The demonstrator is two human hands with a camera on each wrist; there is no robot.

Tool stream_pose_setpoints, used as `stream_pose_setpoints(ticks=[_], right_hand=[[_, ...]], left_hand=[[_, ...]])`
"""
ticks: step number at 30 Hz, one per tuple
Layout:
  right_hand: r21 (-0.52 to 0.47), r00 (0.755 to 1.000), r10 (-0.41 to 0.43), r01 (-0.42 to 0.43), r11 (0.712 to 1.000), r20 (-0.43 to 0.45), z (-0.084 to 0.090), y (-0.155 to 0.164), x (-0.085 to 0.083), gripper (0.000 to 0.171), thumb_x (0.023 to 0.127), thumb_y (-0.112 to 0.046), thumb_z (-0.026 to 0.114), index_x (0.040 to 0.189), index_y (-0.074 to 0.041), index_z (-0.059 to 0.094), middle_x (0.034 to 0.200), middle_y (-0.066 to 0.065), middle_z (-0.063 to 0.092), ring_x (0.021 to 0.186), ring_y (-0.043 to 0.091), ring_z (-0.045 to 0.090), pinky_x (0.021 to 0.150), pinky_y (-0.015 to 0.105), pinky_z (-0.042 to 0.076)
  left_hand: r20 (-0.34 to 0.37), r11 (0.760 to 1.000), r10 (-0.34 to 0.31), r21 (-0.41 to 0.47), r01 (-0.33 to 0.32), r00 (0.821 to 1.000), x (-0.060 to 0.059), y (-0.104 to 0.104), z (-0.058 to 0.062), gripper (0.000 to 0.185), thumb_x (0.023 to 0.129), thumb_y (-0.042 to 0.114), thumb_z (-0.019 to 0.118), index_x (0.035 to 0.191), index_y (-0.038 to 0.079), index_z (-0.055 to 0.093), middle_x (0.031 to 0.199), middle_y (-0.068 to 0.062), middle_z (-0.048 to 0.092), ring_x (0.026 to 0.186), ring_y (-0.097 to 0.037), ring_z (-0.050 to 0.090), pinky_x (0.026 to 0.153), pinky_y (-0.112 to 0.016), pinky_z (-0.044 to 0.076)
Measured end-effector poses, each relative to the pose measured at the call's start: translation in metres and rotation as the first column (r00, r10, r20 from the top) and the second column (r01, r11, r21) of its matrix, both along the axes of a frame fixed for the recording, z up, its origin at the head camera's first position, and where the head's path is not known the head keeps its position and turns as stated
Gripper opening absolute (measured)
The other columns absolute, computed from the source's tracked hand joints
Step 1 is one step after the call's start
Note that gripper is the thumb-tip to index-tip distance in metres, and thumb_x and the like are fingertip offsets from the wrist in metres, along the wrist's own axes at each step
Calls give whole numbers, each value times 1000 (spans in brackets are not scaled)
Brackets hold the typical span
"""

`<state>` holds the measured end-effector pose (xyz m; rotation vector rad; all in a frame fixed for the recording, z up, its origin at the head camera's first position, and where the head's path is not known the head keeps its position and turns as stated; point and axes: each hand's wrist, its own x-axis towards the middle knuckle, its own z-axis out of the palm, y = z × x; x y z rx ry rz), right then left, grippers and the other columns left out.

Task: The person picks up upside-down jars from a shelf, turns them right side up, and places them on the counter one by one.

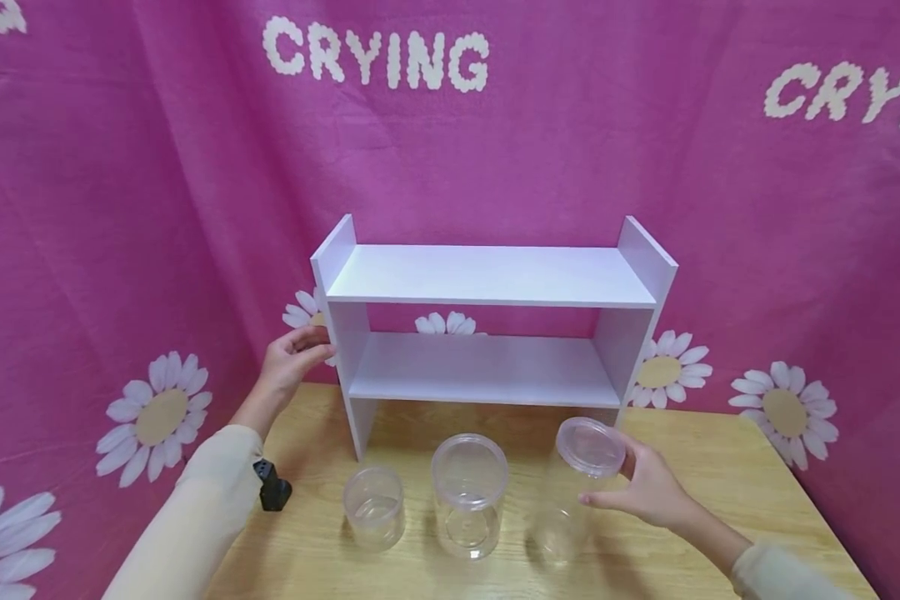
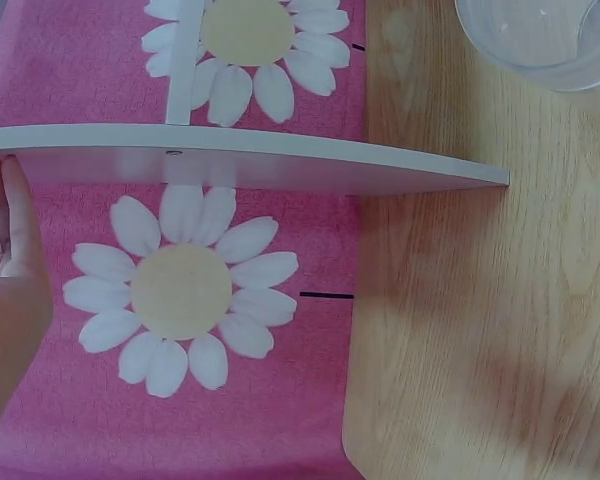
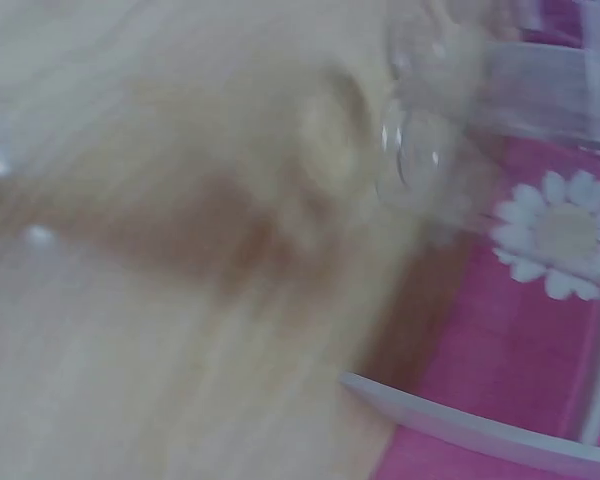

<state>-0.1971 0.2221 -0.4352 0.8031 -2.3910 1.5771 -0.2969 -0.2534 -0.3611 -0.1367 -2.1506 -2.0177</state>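
Pink daisy-print cloth (image 1: 120,208) hangs behind a light wooden table (image 1: 720,467), and a white two-tier shelf unit (image 1: 487,275) stands at the back of it, both boards bare. Over on the left, the left hand (image 1: 288,362) is up against the shelf's left side panel, fingers fairly straight and resting along its outer edge; the left wrist view shows those fingers (image 2: 15,215) lying flat beside the white board. Down front, three clear plastic jars sit in a row: a short jar (image 1: 375,507), a wider middle jar (image 1: 469,493), and a tall jar (image 1: 573,492) on the right. The right hand (image 1: 648,487) has its thumb and fingers curled round the tall jar just under the lid, and the jar is tilted. The right wrist view is blurred, showing only clear plastic over wood. A small black object (image 1: 273,486) lies near the left sleeve.
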Motion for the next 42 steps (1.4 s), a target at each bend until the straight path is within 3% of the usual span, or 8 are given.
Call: stream_pose_setpoints(ticks=[3, 9, 11, 16, 21, 31, 42], right_hand=[[2, 997, -68, 68, 998, -48, -15, -2, 5, 77, 59, 2, 87, 124, 16, 49, 107, -20, 60, 98, -12, 58, 84, 5, 51], [-15, 986, -146, 145, 989, -83, -35, -4, 10, 77, 55, 0, 90, 122, 12, 53, 106, 21, 65, 99, -13, 56, 85, 3, 49], [-21, 985, -154, 152, 988, -84, -39, -6, 9, 78, 54, 0, 90, 122, 11, 53, 106, 26, 64, 99, -13, 56, 86, 4, 49], [4, 983, -155, 156, 988, -96, -43, -10, 7, 78, 53, -3, 91, 121, 9, 55, 106, 20, 65, 99, -12, 56, 87, 4, 49], [11, 984, -138, 140, 990, -115, -44, -12, 8, 78, 53, -4, 91, 122, 8, 55, 105, 20, 64, 100, -11, 56, 88, 3, 47], [16, 976, -134, 139, 990, -173, -46, -11, 13, 79, 53, -4, 91, 122, 7, 55, 104, 1, 63, 100, -12, 55, 88, 1, 46], [51, 978, -136, 146, 988, -161, -46, -9, 11, 79, 53, -7, 92, 123, 6, 55, 104, 13, 64, 100, -12, 54, 88, 2, 46]], left_hand=[[25, 999, 5, -32, -5, 1000, -1, 0, 1, 20, 87, 10, 68, 104, 19, 64, 85, 25, 65, 84, 7, 61, 79, -7, 51], [29, 1000, 3, -27, -2, 1000, -3, 1, 3, 19, 86, 9, 69, 99, 23, 64, 84, 24, 66, 83, 7, 62, 79, -7, 52], [37, 1000, 6, -25, -5, 999, -2, 1, 3, 20, 86, 9, 69, 97, 25, 64, 84, 25, 66, 82, 7, 62, 78, -7, 52], [56, 1000, 8, -31, -6, 998, 0, 0, 3, 19, 87, 11, 69, 101, 23, 64, 84, 25, 65, 83, 8, 61, 79, -6, 52], [47, 1000, -9, 11, 8, 999, 0, 1, 0, 21, 87, 8, 68, 95, 26, 64, 83, 24, 66, 81, 7, 62, 78, -7, 53], [57, 999, -18, 36, 16, 998, 0, 2, -1, 24, 87, 4, 66, 111, 9, 62, 82, 23, 65, 78, 6, 63, 76, -8, 54], [59, 1000, 9, 22, -11, 998, 0, 3, -2, 28, 86, 6, 68, 113, 7, 62, 81, 24, 65, 78, 7, 63, 76, -8, 54]])
